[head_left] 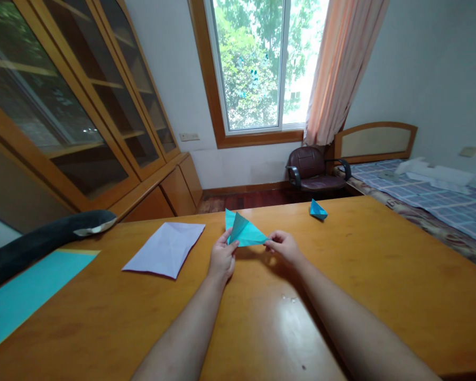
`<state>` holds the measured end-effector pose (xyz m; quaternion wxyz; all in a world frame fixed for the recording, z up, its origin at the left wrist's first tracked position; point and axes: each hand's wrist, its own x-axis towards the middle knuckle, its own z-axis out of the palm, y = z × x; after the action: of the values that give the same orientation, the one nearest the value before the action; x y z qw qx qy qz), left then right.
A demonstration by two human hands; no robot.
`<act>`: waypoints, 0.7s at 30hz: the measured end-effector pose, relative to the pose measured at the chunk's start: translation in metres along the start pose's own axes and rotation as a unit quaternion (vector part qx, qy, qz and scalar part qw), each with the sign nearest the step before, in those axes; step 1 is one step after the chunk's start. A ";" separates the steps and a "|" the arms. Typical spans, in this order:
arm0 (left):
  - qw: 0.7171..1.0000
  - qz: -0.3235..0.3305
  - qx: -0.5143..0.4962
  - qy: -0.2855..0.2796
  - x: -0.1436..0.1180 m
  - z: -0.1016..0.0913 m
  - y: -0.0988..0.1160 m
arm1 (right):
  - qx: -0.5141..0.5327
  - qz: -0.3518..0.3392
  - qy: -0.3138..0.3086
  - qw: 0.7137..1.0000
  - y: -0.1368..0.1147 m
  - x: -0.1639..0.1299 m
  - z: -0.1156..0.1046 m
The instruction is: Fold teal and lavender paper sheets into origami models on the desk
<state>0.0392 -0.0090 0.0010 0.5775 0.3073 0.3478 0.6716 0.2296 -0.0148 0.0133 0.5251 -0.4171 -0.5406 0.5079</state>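
Teal paper, folded into a pointy triangular shape (243, 231), is what both hands are on, held just above the wooden table (341, 275). No brand names, labels or writing that I can read anywhere, not on the paper and not on anything around it.

Left hand (222, 259) is pinching the folded paper at its left edge, thumb and fingertips closed on it, the rest of the fingers curled in. Right hand (284, 246) pinches the sharp right tip of the same piece, fingers pressed together on the point. So the paper hangs between the two hands, one corner sticking up above the left thumb.

Just left of the left hand there's a pale lilac sheet (164, 248) lying flat on the table with creases in it. Further left, well apart from the hands, a big teal sheet (27, 291) lies at the table edge, with a dark grey plush thing (43, 241) lying beyond it.

Beyond the right hand and a bit to its right sits a small blue folded piece (318, 210), on the table. Past the table there's a dark chair (315, 169).
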 end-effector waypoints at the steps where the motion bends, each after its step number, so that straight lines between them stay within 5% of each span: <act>1: 1.000 0.000 -0.001 0.003 -0.001 0.001 -0.001 | 0.007 0.008 0.001 1.000 0.001 0.000 0.002; 14: 0.999 0.011 0.000 0.048 -0.006 0.008 -0.008 | -0.051 -0.009 0.099 0.994 0.025 0.005 0.017; 21: 0.971 0.115 0.205 0.035 -0.011 0.005 -0.005 | -0.164 -0.111 0.099 0.975 0.024 0.002 0.013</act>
<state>0.0479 -0.0190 0.0002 0.4086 0.4338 0.4604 0.6580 0.2148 -0.0108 -0.0089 0.5538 -0.4827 -0.6049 0.3072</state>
